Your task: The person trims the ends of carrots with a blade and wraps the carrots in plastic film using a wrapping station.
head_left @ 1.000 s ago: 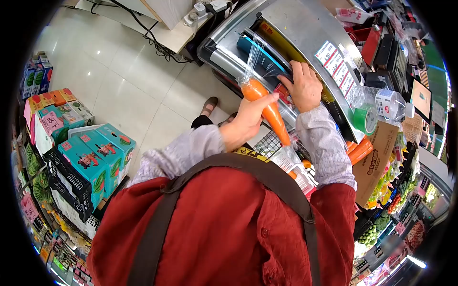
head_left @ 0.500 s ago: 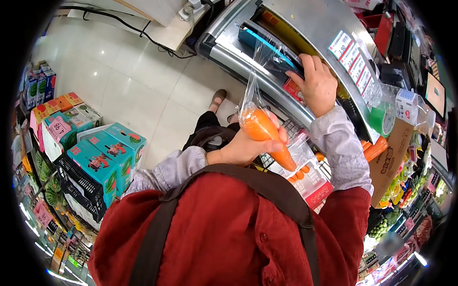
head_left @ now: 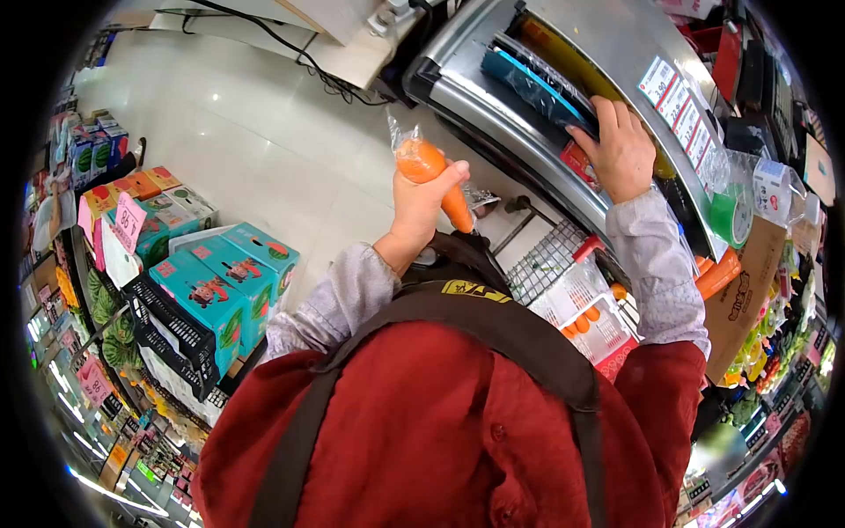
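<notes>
My left hand [head_left: 422, 198] is closed around a carrot [head_left: 421, 161] wrapped in clear plastic film, its thick end up and its tip pointing down to the right. Loose film [head_left: 396, 130] sticks up past the thick end. On the right, my right hand [head_left: 621, 150] reaches into the slot of a metal counter unit [head_left: 607, 44]. Its fingers bend over a dark edge beside a blue-edged piece [head_left: 532, 84] covered in clear film; what they pinch is partly hidden.
A wire cart [head_left: 550, 260] with a white basket [head_left: 563, 295] and orange items stands below the unit. More carrots [head_left: 717, 275] lie beside a cardboard box [head_left: 748, 299] and green tape [head_left: 729, 216]. Turquoise watermelon cartons [head_left: 207, 286] stand left. Tiled floor [head_left: 255, 114] lies between.
My left hand has moved left with the wrapped carrot, away from the unit. The film that stretched from the carrot to the unit is now separate. My right hand stays at the slot.
</notes>
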